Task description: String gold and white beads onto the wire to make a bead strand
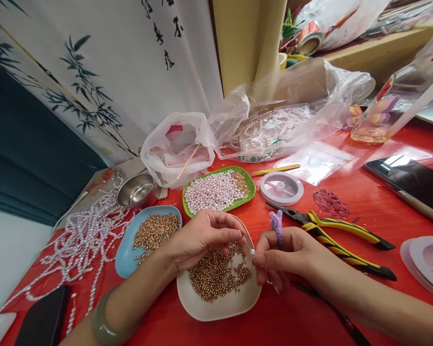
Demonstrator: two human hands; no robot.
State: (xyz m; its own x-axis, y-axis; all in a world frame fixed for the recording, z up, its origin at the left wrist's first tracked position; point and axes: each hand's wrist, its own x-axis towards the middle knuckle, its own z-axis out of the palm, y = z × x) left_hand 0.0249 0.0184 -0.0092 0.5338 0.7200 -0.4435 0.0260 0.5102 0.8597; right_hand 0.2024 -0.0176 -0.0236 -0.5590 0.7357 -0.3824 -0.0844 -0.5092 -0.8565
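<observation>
We count three shallow dishes on the red table point(296, 317): a cream dish point(220, 302) of gold beads under our hands, a blue dish point(124, 259) of gold beads at its ten o'clock, and a green dish point(250, 190) of pink pearls with a few gold beads at twelve o'clock. There is one steel bowl point(139, 190), one spool of clear thread point(281, 188), and one pair of yellow-handled pliers point(342, 240) at three o'clock from the cream dish, jaws pointing left, handles running right and slightly toward us. Two dark phones lie flat, one point(43, 319) at eight o'clock and one point(407, 180) at two o'clock. The loose pearl strands point(82, 235) at nine o'clock are too tangled to count.

Our left hand point(202, 238) is narrowly pinched over the cream dish; what it grips is too small to tell. Our right hand point(292, 254) is curled, fingertips pinching one white pearl point(252, 251) just above the dish's right rim, between the two hands. A purple pipe cleaner point(277, 226) is looped on a finger of the right hand, long axis near upright, tip toward twelve o'clock.
</observation>
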